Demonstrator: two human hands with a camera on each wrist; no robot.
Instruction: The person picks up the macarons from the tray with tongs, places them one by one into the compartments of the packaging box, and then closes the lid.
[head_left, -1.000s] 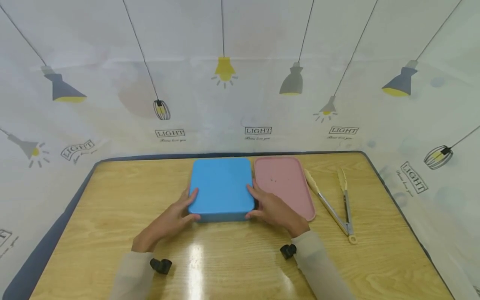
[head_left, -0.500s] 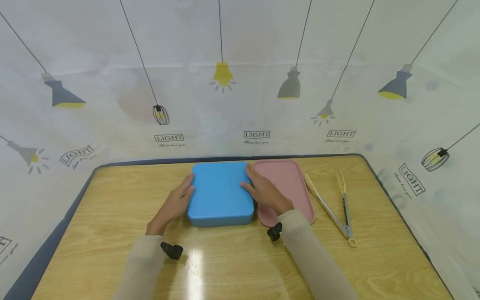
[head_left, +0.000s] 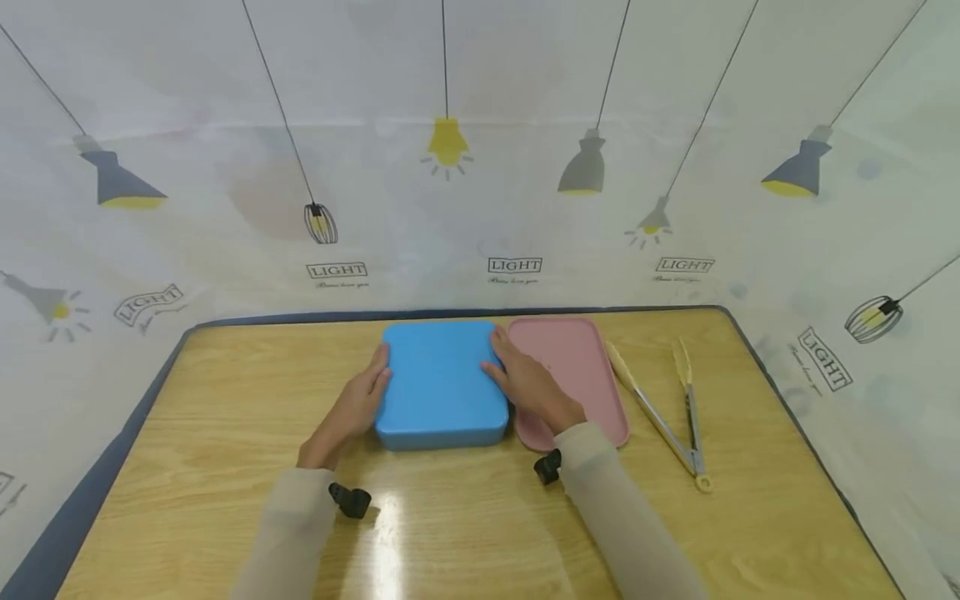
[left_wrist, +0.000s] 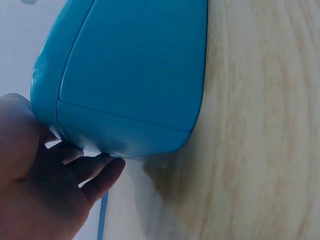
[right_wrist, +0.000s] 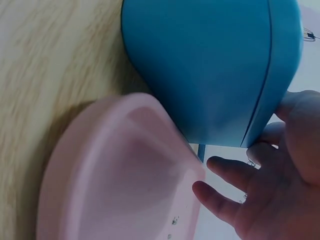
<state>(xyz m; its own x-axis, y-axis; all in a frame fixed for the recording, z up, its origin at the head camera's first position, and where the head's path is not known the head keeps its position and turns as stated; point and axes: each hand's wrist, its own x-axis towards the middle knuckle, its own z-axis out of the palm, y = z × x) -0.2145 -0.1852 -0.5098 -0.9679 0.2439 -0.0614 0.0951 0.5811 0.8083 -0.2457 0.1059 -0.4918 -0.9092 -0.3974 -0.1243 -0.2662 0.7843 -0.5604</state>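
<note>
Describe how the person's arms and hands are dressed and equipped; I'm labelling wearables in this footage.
Both arms wear long, loose, pale beige sleeves that reach the wrists. The left hand and right hand are bare: no gloves, and no rings or watch can be made out. A small black device sits at the left wrist, and another at the right.

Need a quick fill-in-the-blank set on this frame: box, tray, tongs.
1. Both hands touch the sides of the ____ box.
2. The tray just right of the box is ____ in colour.
3. The tongs lie on the table, to the ____ of the tray.

Missing words: blue; pink; right
</note>
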